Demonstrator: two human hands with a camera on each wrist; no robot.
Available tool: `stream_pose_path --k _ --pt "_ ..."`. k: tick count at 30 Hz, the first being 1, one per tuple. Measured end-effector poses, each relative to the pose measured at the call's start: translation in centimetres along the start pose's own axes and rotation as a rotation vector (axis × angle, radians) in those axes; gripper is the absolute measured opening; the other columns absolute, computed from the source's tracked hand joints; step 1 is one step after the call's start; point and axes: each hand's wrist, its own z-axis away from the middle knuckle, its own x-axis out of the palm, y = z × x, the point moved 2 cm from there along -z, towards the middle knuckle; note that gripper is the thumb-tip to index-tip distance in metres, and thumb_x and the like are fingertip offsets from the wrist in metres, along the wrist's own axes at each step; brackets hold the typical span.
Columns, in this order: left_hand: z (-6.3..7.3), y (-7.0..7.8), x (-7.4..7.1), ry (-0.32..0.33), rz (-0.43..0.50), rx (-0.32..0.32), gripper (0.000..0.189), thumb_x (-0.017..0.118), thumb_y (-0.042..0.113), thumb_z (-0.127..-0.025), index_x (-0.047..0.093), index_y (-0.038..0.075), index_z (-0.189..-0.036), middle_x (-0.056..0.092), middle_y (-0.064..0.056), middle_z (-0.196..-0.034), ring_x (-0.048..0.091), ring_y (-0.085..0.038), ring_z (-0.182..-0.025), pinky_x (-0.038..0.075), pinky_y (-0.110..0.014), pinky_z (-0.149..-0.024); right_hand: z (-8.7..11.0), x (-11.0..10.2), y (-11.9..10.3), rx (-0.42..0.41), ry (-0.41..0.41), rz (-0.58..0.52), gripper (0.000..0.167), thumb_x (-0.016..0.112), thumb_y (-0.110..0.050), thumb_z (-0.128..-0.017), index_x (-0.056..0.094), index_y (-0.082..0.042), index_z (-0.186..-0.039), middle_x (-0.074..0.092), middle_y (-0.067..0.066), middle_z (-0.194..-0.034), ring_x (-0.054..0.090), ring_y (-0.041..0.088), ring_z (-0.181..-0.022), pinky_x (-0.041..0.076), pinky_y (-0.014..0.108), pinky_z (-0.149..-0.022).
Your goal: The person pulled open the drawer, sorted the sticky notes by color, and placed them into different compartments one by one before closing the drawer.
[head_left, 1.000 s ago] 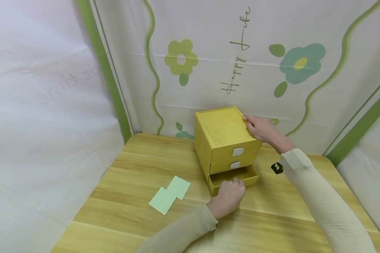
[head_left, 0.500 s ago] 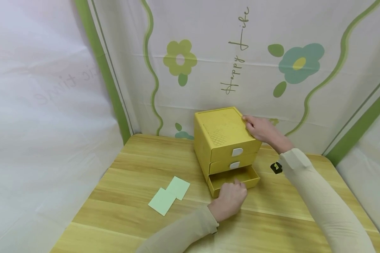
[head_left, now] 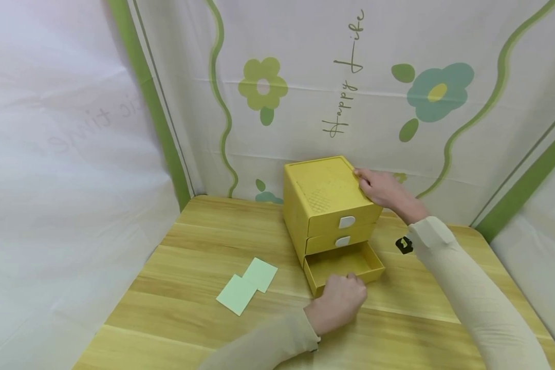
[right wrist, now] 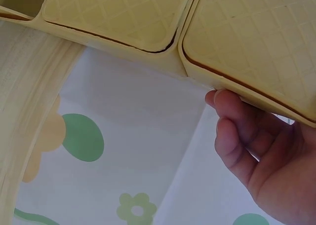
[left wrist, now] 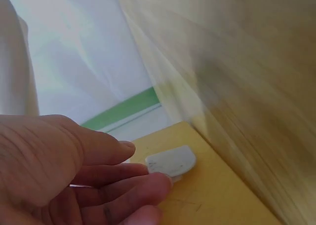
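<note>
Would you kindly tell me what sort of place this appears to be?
Probably a small curtained workspace: flower-printed cloth hangs behind a wooden table that bears a yellow drawer unit.

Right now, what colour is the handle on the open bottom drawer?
The handle is white, with small dark marks; the left wrist view shows it best.

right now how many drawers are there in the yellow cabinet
3: the top drawer and middle drawer are closed; the bottom drawer stands open, with the left hand at its front. None appears hidden.
</note>
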Motion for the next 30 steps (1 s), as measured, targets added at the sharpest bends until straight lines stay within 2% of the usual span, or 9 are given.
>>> stream_pose_path --k 4,7,11,14,21,27,30 --pt "0.4 0.3 -0.6 0.026 0.012 0.023 0.015 0.071 0.023 -0.077 0.059 0.024 -0.068 0.048 0.010 -0.060 0.034 -0.002 -0.047 0.029 -0.024 -0.034 0.0 0.0 0.1 0.002 -0.001 0.002 0.048 0.029 -0.020 -0.104 0.042 -0.001 -0.147 0.042 0.022 -0.151 0.047 0.045 -0.131 0.041 0.057 -0.103" --pt "0.7 0.6 -1.2 0.039 0.011 0.041 0.018 0.069 0.020 -0.077 0.057 0.026 -0.065 0.048 0.011 -0.058 0.035 -0.001 -0.047 0.031 -0.025 -0.033 0.0 0.1 0.3 0.005 -0.001 0.001 0.048 0.029 -0.020 -0.104 0.042 -0.001 -0.147 0.042 0.022 -0.150 0.049 0.044 -0.129 0.042 0.056 -0.101" --pt "1.3 1.1 -1.8 0.105 -0.005 0.072 0.024 0.063 0.016 -0.075 0.051 0.028 -0.059 0.043 0.013 -0.053 0.033 0.000 -0.046 0.029 -0.024 -0.032 0.1 0.1 0.3 0.007 0.004 -0.002 0.049 0.029 -0.020 -0.104 0.042 -0.001 -0.146 0.042 0.022 -0.150 0.054 0.042 -0.122 0.043 0.054 -0.096" --pt "1.5 1.4 -1.9 0.147 -0.021 0.086 0.025 0.062 0.015 -0.073 0.049 0.028 -0.056 0.041 0.013 -0.052 0.033 0.000 -0.045 0.028 -0.023 -0.031 0.1 0.1 0.4 0.006 0.005 0.002 0.049 0.029 -0.020 -0.104 0.042 -0.001 -0.146 0.043 0.022 -0.150 0.052 0.043 -0.125 0.043 0.055 -0.099" --pt "1.5 1.8 -2.0 0.139 -0.034 0.082 0.028 0.069 0.029 -0.077 0.050 0.028 -0.057 0.042 0.014 -0.052 0.034 0.000 -0.045 0.029 -0.022 -0.031 0.2 0.2 0.4 0.014 -0.005 -0.018 0.048 0.029 -0.020 -0.104 0.041 -0.002 -0.148 0.041 0.022 -0.151 0.046 0.045 -0.132 0.040 0.057 -0.104" --pt "1.3 1.8 -2.4 0.159 -0.029 0.080 0.034 0.059 0.018 -0.075 0.040 0.027 -0.049 0.034 0.013 -0.046 0.021 -0.003 -0.043 0.020 -0.022 -0.030 0.2 0.1 0.2 0.004 -0.002 -0.019 0.048 0.030 -0.020 -0.105 0.041 -0.002 -0.148 0.041 0.021 -0.152 0.043 0.044 -0.135 0.038 0.056 -0.108" --pt "1.2 1.9 -2.6 0.130 -0.041 0.076 0.036 0.056 0.016 -0.075 0.038 0.027 -0.046 0.033 0.013 -0.045 0.020 -0.005 -0.042 0.020 -0.022 -0.031 0.1 0.1 0.1 -0.015 0.004 -0.006 0.048 0.029 -0.020 -0.105 0.042 -0.001 -0.147 0.041 0.021 -0.151 0.042 0.043 -0.136 0.036 0.056 -0.111"
